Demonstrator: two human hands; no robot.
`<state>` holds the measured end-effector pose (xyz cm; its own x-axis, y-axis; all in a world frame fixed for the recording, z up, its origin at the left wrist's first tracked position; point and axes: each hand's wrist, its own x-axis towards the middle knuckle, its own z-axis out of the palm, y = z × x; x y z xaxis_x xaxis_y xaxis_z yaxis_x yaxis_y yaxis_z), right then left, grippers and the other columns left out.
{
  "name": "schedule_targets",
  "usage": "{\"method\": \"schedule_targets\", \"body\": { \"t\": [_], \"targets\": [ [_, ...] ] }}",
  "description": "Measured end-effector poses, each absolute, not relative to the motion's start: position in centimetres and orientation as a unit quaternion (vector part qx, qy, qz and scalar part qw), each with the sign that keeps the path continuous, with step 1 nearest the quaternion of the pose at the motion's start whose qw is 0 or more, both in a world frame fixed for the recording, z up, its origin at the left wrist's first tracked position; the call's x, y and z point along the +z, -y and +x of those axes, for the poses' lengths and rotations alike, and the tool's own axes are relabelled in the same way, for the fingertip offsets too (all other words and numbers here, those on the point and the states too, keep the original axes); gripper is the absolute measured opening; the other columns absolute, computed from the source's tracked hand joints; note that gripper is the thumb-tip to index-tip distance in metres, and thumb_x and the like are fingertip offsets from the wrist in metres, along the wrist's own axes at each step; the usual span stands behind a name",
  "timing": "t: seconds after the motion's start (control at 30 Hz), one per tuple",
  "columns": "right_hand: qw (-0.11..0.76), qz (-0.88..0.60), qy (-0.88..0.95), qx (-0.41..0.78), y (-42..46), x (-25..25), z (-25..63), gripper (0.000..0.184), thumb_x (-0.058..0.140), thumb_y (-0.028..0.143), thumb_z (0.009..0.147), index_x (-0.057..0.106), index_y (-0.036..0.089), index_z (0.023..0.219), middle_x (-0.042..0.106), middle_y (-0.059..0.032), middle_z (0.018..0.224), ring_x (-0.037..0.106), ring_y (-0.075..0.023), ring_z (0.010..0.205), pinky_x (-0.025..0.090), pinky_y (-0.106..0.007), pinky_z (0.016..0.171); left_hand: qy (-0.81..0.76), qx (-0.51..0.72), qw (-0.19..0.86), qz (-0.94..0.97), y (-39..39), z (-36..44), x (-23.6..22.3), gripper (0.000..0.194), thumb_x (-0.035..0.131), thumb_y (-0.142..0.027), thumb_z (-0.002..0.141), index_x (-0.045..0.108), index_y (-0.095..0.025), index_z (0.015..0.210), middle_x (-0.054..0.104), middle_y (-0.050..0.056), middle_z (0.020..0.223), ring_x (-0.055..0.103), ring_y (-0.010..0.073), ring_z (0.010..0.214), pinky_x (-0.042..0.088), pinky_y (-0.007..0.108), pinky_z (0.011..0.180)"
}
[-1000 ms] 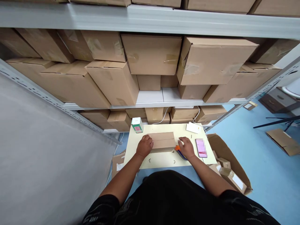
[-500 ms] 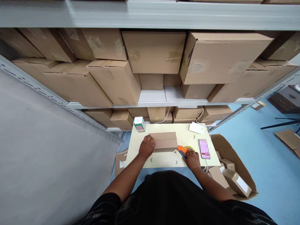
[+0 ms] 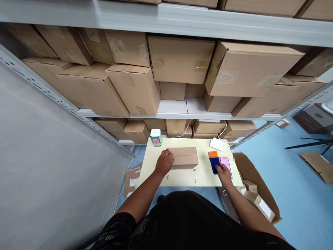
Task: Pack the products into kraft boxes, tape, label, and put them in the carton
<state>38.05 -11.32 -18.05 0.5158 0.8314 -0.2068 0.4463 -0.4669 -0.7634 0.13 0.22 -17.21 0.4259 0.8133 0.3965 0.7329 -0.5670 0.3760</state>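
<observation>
A small cardboard box (image 3: 184,159) lies on the cream tabletop (image 3: 153,173), a seam running along its top. My left hand (image 3: 164,161) grips its left end with curled fingers. My right hand (image 3: 224,173) is closed around the lower end of a blue and orange tape dispenser (image 3: 214,163), held to the right of the box. Partly behind that hand lies a phone (image 3: 225,162) with a pink screen. At the table's back left corner stands a small white and green box (image 3: 156,137).
A shelf (image 3: 173,106) packed with cardboard boxes rises behind the table. A white card-like item (image 3: 218,144) and a white cable lie at the back right. Beside the table's right edge, a large open carton (image 3: 260,180) holds several small boxes. A grey wall (image 3: 47,166) flanks the left.
My right hand has moved right with the tape dispenser, which has turned to show its blue side. The left hand has stayed at the box's left end. The view has tilted slightly.
</observation>
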Motion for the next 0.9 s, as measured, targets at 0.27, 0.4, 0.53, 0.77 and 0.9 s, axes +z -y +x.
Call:
{"method": "schedule_targets", "body": {
  "t": [0.27, 0.4, 0.53, 0.77, 0.9],
  "targets": [
    [0.411, -0.674, 0.439, 0.429, 5.2, -10.1, 34.0, 0.044, 0.063, 0.064, 0.078, 0.059, 0.021, 0.073, 0.060, 0.0005, 0.064, 0.052, -0.0175, 0.061, 0.041, -0.028, 0.058, -0.467, 0.287, 0.093, 0.831, -0.1, 0.3, -17.2, 0.011, 0.055, -0.014, 0.096, 0.064, -0.020, 0.092, 0.060, 0.010, 0.103, 0.053, 0.0286, 0.119, 0.050, 0.047, 0.105],
    [0.344, -0.641, 0.500, 0.470, 1.5, -8.9, 28.9, 0.058, 0.066, 0.078, 0.073, 0.056, 0.021, 0.067, 0.057, 0.0013, 0.059, 0.049, -0.0151, 0.058, 0.038, -0.027, 0.056, -0.482, 0.258, 0.091, 0.832, 0.0, 0.5, -16.8, 0.012, 0.055, -0.015, 0.096, 0.066, -0.019, 0.092, 0.060, 0.011, 0.103, 0.053, 0.0288, 0.119, 0.050, 0.044, 0.102],
    [0.285, -0.624, 0.541, 0.486, -0.9, -8.4, 26.5, 0.061, 0.070, 0.080, 0.068, 0.056, 0.021, 0.065, 0.055, 0.0019, 0.057, 0.047, -0.0140, 0.056, 0.036, -0.026, 0.054, -0.515, 0.225, 0.106, 0.820, 0.3, 0.6, -15.7, 0.010, 0.059, -0.016, 0.094, 0.068, -0.019, 0.091, 0.063, 0.013, 0.104, 0.056, 0.0302, 0.114, 0.049, 0.045, 0.096],
    [0.214, -0.613, 0.598, 0.469, -2.4, -7.7, 26.1, 0.057, 0.071, 0.076, 0.070, 0.063, 0.019, 0.067, 0.062, -0.0007, 0.063, 0.053, -0.0158, 0.061, 0.039, -0.026, 0.056, -0.559, 0.348, 0.408, 0.633, -0.6, 0.2, -12.1, 0.023, 0.056, -0.038, 0.098, 0.072, -0.020, 0.099, 0.071, 0.008, 0.102, 0.065, 0.0228, 0.094, 0.052, 0.037, 0.084],
    [0.203, -0.614, 0.601, 0.470, -2.5, -7.5, 25.8, 0.058, 0.070, 0.076, 0.070, 0.063, 0.019, 0.068, 0.061, 0.0000, 0.061, 0.052, -0.0150, 0.059, 0.039, -0.026, 0.056, -0.526, 0.341, 0.659, 0.416, -2.0, 0.4, -10.2, 0.050, 0.054, -0.063, 0.095, 0.069, -0.018, 0.108, 0.071, 0.008, 0.094, 0.065, 0.0159, 0.074, 0.046, 0.026, 0.062]
  ]
}}
